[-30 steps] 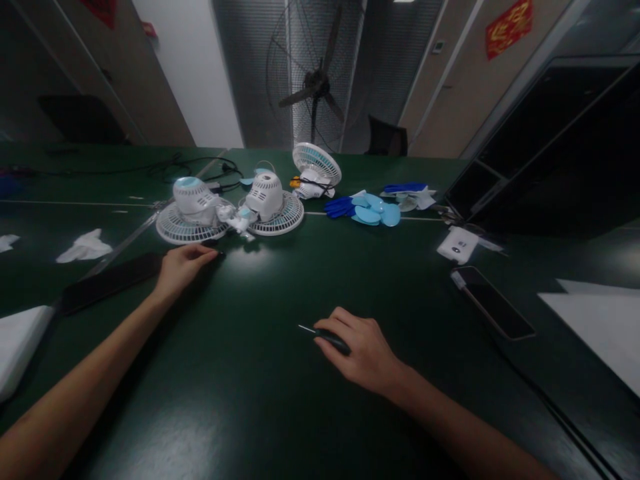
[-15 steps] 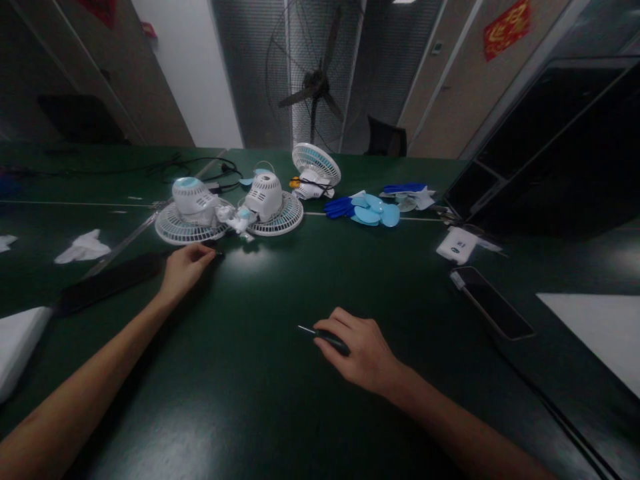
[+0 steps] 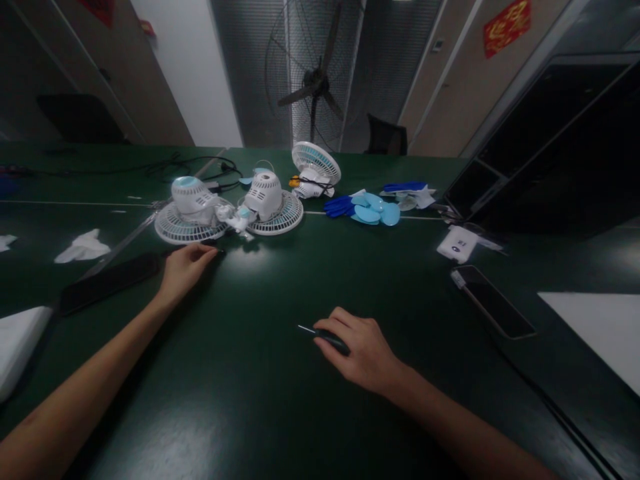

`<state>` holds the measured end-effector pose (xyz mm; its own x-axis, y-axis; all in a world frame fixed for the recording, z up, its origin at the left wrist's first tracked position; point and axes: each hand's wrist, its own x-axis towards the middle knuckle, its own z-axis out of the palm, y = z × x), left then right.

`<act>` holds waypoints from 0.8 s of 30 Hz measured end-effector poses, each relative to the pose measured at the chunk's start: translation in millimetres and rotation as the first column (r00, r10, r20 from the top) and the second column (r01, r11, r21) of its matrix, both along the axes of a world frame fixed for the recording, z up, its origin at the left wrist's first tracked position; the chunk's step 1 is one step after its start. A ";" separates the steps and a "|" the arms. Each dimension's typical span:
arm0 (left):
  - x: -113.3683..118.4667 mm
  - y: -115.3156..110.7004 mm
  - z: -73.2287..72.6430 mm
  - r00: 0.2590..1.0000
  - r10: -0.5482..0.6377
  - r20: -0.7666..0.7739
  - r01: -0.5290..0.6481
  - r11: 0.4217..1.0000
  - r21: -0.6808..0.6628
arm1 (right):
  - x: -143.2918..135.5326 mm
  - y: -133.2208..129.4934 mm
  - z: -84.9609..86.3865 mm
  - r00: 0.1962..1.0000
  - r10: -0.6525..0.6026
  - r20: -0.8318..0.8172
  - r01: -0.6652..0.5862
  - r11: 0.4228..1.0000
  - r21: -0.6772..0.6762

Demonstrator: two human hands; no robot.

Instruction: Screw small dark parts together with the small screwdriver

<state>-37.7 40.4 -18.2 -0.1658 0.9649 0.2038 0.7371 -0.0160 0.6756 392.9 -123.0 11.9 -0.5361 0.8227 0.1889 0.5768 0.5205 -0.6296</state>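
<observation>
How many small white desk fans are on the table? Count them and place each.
3: one fan face-down past the left hand, one beside it, one farther back.

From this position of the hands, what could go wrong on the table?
1. The right hand covers a screwdriver whose thin tip points left; a slip might scratch the green table.
2. The left hand rests close to the nearest small fan, lying face down; a push could disturb the loose parts beside it.
3. The phone lies near the right forearm and may be knocked.
</observation>
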 end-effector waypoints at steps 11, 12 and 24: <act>-1.5 7.1 4.8 0.957 0.027 0.289 0.021 0.987 -0.162 | -0.7 -0.5 2.0 1.000 0.003 -0.008 -0.003 1.000 -0.013; -1.6 7.3 4.3 0.960 0.023 0.278 0.023 0.986 -0.162 | -0.8 -0.4 2.2 1.000 0.004 -0.009 -0.004 1.000 -0.015; 5.8 -10.0 3.6 0.980 -0.139 -0.144 0.149 0.987 0.061 | -0.4 -1.7 -0.9 1.000 -0.003 -0.004 0.003 1.000 0.024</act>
<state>-31.9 30.4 -14.6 0.0086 0.9588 0.2839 0.8102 -0.1731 0.5600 392.5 -124.7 11.0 -0.5333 0.8193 0.2107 0.5758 0.5340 -0.6191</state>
